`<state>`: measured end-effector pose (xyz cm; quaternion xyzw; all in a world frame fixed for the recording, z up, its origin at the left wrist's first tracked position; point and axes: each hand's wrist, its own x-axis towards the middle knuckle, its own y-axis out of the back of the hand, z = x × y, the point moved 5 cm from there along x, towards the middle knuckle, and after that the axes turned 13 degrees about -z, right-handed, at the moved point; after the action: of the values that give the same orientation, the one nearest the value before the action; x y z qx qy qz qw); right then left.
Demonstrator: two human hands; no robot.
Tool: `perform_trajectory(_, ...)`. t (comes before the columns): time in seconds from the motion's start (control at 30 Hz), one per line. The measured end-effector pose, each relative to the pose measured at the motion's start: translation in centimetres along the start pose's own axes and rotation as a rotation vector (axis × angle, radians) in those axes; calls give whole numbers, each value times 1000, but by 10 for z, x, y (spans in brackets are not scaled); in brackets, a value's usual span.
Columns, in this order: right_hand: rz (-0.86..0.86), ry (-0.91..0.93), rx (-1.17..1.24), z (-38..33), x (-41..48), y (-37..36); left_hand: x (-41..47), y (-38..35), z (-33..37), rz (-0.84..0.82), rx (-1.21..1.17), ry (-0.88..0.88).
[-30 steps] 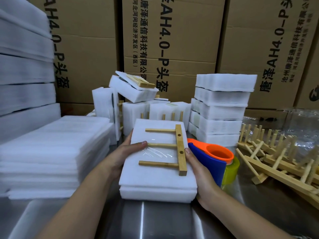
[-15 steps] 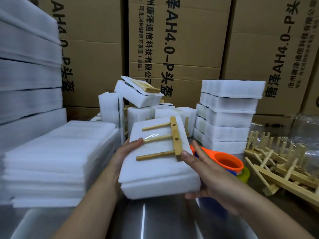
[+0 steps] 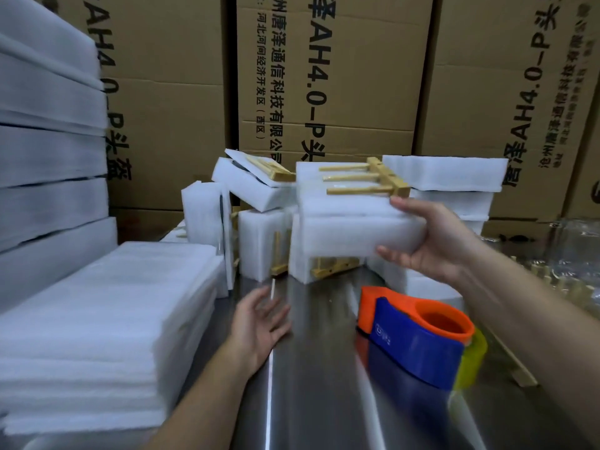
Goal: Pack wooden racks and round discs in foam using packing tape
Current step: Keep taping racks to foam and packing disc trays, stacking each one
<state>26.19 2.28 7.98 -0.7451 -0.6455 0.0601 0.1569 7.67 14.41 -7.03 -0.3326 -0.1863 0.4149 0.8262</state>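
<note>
Right hand grips the white foam bundle with a pale wooden rack taped on top, held in the air above the packed bundles at the back. Left hand open, fingers spread, above the steel tabletop. Orange-and-blue tape dispenser sits near the right forearm.

Printed sideways in black on the middle cardboard box: large "AH4.0-P头", beside it "唐泽通信科技有限公" and, smaller, "河北河间经济开发区(西区)". On the left cardboard box, the same large line, legible as "4.0-P头盔". On the right cardboard box, "AH4.0-P头" again, with a smaller blurred line starting "沧州唐泽". On the blue side of the tape dispenser, a small white mark, too blurred to read.
</note>
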Motion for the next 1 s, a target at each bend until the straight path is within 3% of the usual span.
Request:
perform_trajectory(0.2,145,9,74,-13,112,-3,23,10,-7,-75,73,151)
perform_trajectory(0.4,167,38,22,5,189,-3,28,9,-9,-131,168,210)
perform_trajectory(0.47,190,-4,-185,18,200,2,27,8,-9,-138,179,213)
perform_trajectory(0.57,337,-72,-914,20,203,16,27,7,-8,-140,189,206)
perform_trajectory(0.63,372,-124,-1149,19,201,24,28,6,-8,-145,200,200)
perform_trajectory(0.73,286,-170,-1251,23,198,30,27,6,-8,-146,207,192)
perform_trajectory(0.9,76,-277,-1207,32,180,39,28,9,-7,-140,204,190)
perform_trajectory(1.0,144,-90,-1370,20,165,46,28,11,-7,-148,196,191)
